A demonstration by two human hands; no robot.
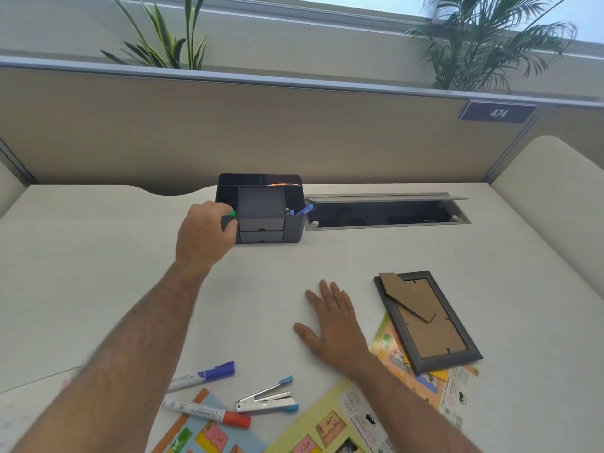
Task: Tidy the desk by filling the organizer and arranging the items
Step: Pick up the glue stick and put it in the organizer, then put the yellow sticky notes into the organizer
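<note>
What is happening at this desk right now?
A person is tidying the desk. The left hand holds a green-capped marker at the left side of the black organizer. The right hand rests flat on the desk. A blue marker, a red marker, a stapler and a picture frame still lie outside.

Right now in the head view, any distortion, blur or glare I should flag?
Head view: wide-angle bowing curves the partition rail and desk edges; left hand, holding a green-capped item at the organizer, and its forearm look slightly smeared; right hand lies flat and sharp; lighting soft, shadows faint, no hard glare.
</note>
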